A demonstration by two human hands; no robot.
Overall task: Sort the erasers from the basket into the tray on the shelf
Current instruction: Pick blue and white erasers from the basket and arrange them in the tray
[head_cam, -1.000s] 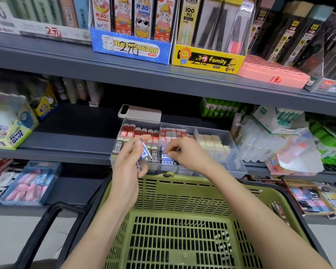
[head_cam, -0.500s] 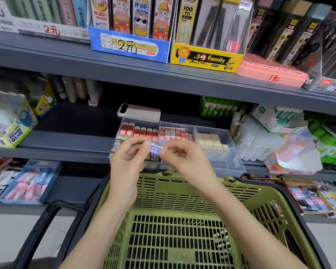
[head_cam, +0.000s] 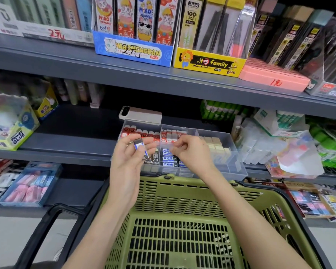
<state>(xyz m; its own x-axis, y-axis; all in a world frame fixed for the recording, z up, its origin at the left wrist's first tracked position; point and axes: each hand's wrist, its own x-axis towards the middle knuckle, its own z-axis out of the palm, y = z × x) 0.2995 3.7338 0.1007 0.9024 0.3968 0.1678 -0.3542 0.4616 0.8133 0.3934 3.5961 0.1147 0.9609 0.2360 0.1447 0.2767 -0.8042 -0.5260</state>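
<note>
Since a moment before the hands had parted, the left hand (head_cam: 128,160) alone pinching the small blue-and-white sleeved eraser (head_cam: 138,146), not yet placed, in its fingers (head_cam: 150,144), while the right hand (head_cam: 192,154) was curled, its hold unclear.

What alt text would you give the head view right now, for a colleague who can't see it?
The left hand holds a blue-and-white eraser in front of a clear compartment tray of erasers on the shelf, while the right hand pinches what looks like clear film beside it. A green basket sits below the hands.
</note>
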